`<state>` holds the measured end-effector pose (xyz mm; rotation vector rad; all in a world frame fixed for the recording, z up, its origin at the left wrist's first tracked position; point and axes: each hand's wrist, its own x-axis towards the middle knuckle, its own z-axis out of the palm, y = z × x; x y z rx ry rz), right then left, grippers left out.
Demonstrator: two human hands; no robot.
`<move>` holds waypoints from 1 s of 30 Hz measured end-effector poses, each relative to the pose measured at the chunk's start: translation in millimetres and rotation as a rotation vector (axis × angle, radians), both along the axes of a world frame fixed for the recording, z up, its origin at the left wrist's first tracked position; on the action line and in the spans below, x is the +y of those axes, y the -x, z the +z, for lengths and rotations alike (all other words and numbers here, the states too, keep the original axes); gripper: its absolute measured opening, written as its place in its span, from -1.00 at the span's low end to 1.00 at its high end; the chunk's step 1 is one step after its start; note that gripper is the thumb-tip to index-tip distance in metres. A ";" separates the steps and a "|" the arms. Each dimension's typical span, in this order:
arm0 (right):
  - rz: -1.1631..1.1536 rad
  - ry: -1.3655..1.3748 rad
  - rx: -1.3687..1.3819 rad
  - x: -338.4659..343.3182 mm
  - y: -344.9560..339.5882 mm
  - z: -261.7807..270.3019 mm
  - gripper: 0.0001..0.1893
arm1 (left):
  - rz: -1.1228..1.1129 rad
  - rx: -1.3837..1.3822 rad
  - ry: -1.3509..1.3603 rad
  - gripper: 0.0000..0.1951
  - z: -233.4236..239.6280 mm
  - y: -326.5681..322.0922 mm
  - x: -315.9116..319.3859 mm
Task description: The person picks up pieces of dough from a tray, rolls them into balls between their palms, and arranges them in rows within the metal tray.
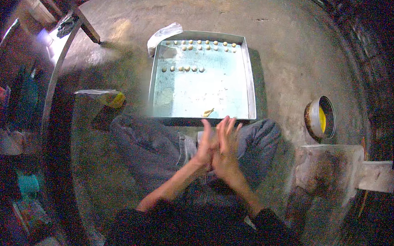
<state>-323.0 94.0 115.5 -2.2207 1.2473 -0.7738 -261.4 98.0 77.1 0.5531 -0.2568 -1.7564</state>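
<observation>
My left hand (203, 147) and my right hand (226, 150) are pressed palm to palm above my lap, just short of the near edge of a square metal tray (249, 82). Their fingers point forward and are slightly blurred. Whether anything lies between the palms is hidden. Inside the tray, small pale balls (187, 69), perhaps of dough, sit in rows: two along the far side and a shorter one nearer me on the left. A small irregular yellowish lump (207, 113) lies by the tray's near wall, just ahead of my fingertips.
A white sheet, perhaps plastic (164, 35), hangs over the tray's far left corner. On the floor to the right, a round metal pan (314, 120) with yellow contents leans tilted near a pale block (329, 165). Left of my knee lies a yellow packet (117, 100).
</observation>
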 end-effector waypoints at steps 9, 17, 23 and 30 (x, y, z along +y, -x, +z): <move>0.047 -0.063 0.514 -12.6 2.6 -58.0 -0.07 | 0.215 0.189 0.455 -0.16 -43.1 23.9 -23.7; 0.044 0.012 0.319 7.7 -12.5 -25.0 -0.30 | 0.081 0.385 0.417 -0.06 -43.5 -0.8 -17.1; -0.262 -0.062 0.110 -4.7 -25.1 -48.9 -0.14 | 0.131 -0.057 0.087 -0.13 -30.1 1.3 -5.5; 0.043 0.253 1.128 9.5 -29.6 1.4 -0.02 | 0.162 0.152 0.207 -0.19 -25.6 -15.2 -8.3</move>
